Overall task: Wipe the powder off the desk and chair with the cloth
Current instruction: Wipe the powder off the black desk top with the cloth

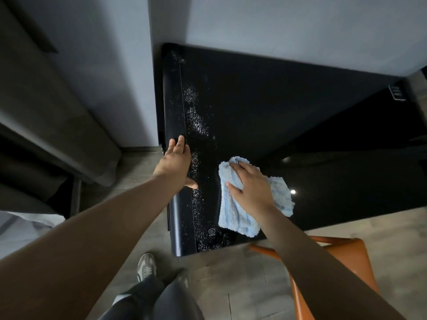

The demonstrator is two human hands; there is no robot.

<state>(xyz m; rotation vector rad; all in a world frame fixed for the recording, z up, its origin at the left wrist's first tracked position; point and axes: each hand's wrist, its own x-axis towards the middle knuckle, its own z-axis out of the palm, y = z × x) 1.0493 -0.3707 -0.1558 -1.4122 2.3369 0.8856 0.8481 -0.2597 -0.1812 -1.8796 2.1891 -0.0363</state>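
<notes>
Well, I see the light blue cloth (233, 213) lying on the black glossy worktop (288, 107), in the lower middle of the frame, and my right hand (250, 188) rests on top of it. Its fingers (239, 168) are spread and almost straight; they press the cloth down and do not close around it. My left hand (176, 162) lies flat at the left edge of the worktop, fingers (179, 143) straight and together, thumb out, holding nothing. The white powder (198, 123) runs as a thin band from the upper left corner down to the near edge, between the two hands. The cloth looks soft, fluffy and very light, so I think it will bunch up if it is pulled by one corner; better to hold it under a flat palm at its middle. The surface seems slippery, so the cloth should slide easily. The orange chair (346, 252) is at the lower right, partly under my arm; whether it has powder, I cannot tell.
</notes>
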